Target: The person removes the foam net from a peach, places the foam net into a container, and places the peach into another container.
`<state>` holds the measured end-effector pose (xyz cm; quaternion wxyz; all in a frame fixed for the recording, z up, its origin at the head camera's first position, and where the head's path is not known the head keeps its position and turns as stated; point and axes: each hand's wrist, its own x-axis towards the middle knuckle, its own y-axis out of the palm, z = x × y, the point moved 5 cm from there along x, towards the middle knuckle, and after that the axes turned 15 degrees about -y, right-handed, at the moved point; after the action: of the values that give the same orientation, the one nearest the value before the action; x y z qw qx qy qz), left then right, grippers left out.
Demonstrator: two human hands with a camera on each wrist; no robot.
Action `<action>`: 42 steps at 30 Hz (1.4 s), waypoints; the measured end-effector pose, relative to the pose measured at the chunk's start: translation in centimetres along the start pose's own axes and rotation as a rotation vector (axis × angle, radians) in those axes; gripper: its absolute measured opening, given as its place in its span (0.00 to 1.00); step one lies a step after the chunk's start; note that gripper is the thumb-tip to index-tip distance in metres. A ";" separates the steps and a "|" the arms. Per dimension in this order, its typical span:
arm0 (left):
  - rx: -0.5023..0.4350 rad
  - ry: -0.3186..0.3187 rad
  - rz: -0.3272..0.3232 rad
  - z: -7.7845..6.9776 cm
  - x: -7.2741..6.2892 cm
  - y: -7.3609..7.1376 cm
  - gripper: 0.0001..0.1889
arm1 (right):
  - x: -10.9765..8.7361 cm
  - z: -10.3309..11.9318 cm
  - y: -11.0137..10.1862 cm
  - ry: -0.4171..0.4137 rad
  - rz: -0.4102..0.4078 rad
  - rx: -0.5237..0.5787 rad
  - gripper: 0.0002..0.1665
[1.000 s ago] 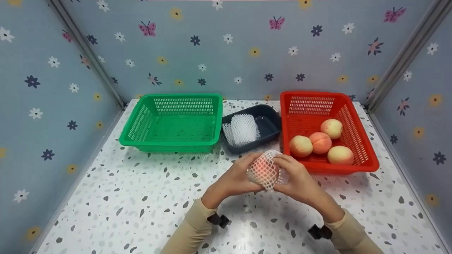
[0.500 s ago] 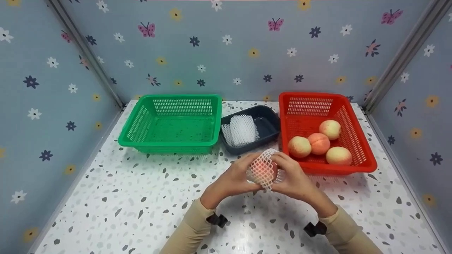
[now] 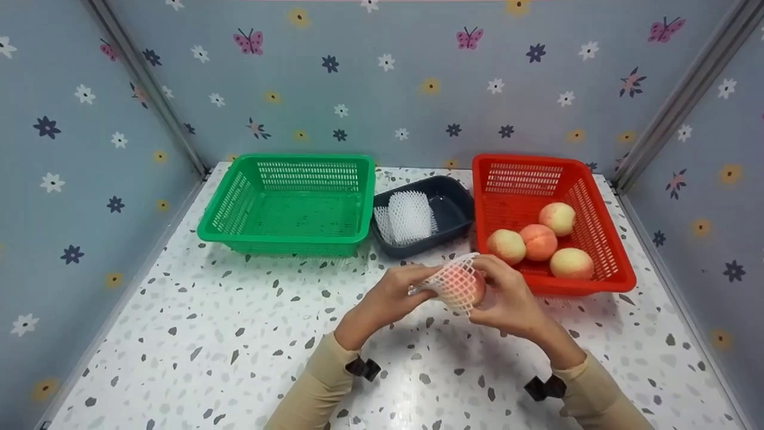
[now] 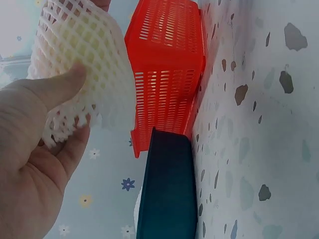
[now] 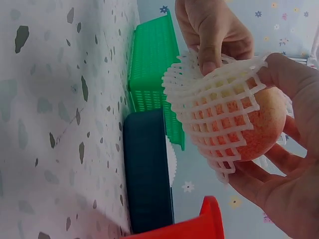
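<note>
Both hands hold a peach [image 5: 271,112] partly covered by a white foam net sleeve [image 5: 219,117], above the table in front of the red basket. My left hand [image 3: 385,301] pinches the sleeve's gathered left end between thumb and fingers, as the left wrist view shows close up. Around the peach's bare right side curl the fingers and thumb of my right hand [image 3: 510,298]. In the right wrist view the net stretches over much of the fruit, leaving the side toward the right palm uncovered.
The red basket [image 3: 618,257] at the right bears several peaches [image 3: 539,242]. A dark tray [image 3: 450,206] between the baskets contains white foam nets [image 3: 412,218]. At the left stands a green basket [image 3: 286,240]. Patterned panels [image 3: 382,77] enclose the speckled table [image 3: 239,334].
My left hand has shifted from the peach's side to the sleeve's left end, pinching it. The peach and my right hand have moved slightly right, and more bare peach shows.
</note>
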<state>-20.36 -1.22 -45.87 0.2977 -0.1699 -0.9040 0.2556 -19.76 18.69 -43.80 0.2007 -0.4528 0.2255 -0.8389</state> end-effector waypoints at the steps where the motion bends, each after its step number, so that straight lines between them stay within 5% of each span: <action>1: -0.003 0.006 -0.009 0.0 0.0 -0.1 0.19 | -0.1 -0.1 -0.3 0.003 -0.005 -0.012 0.44; 8: 0.037 -0.008 -0.124 0.7 -0.2 -0.9 0.08 | 1.1 2.2 -2.8 0.020 -0.058 -0.014 0.38; 17: 0.067 -0.063 -0.261 1.6 0.5 -2.4 0.09 | 0.6 2.7 -5.6 0.034 -0.134 -0.035 0.38; 25: 0.219 -0.085 -0.540 1.4 1.8 -3.9 0.12 | 0.1 2.5 -5.9 0.029 -0.154 -0.056 0.39; 32: 0.348 -0.038 -0.718 1.7 4.3 -4.6 0.13 | 0.0 2.2 -5.6 0.051 -0.120 -0.033 0.38; 42: 0.526 -0.061 -0.658 3.2 11.0 -2.6 0.11 | 0.1 2.3 -5.4 0.014 -0.127 -0.038 0.38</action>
<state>-31.17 0.57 -41.61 0.3696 0.2170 -0.8225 0.3739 -18.55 22.63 -39.62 0.1371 -0.4641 0.2135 -0.8487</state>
